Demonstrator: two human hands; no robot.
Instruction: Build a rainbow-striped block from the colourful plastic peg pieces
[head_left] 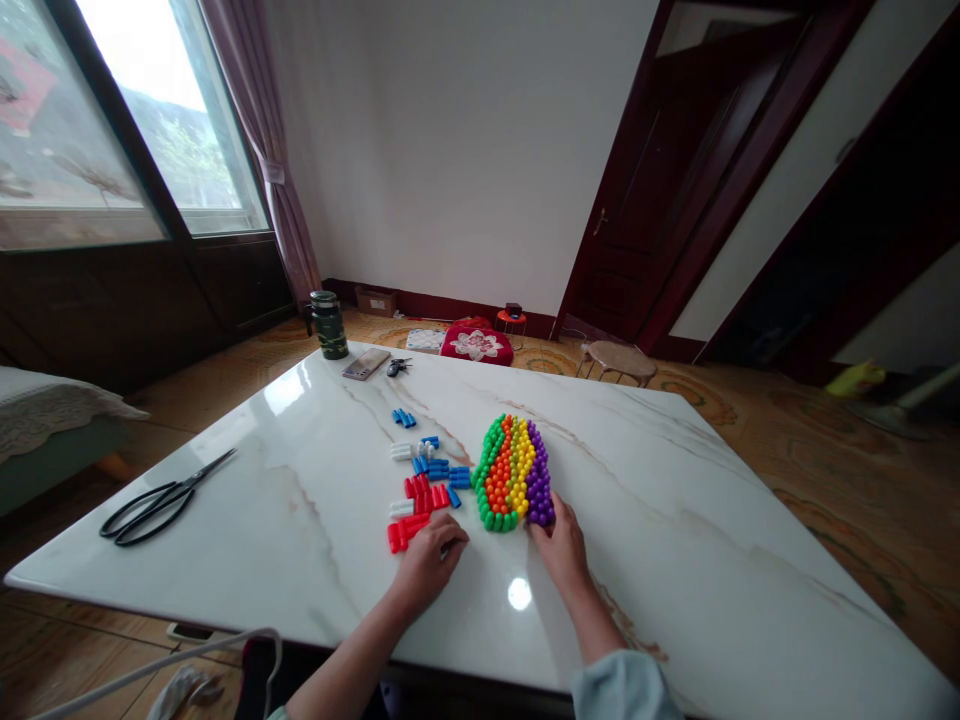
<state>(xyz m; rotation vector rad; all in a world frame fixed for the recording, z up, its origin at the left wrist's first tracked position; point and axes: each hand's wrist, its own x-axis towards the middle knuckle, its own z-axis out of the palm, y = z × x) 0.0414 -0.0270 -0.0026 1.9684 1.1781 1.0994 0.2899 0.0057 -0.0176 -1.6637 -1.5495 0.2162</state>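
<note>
A multicoloured beadwork piece (508,475) of plastic beads lies on the white marbled table (675,560), with green, orange, yellow and purple bands. My right hand (561,545) grips its near right edge at the purple beads, the fingertips partly hidden there. My left hand (433,556) rests just left of the beadwork with its fingers curled together. Whether anything is in those fingers is hidden. Next to that hand lie red bead pieces (424,495). Beyond them are blue bead pieces (439,469) and white ones (401,451), in small clusters.
Black-handled scissors (169,500) lie at the table's left. A camouflage flask (328,326), a phone (367,364) and keys (398,367) sit at the far left corner. Behind the table, a stool (619,360) and a red cushion with a flower (477,344) are on the floor.
</note>
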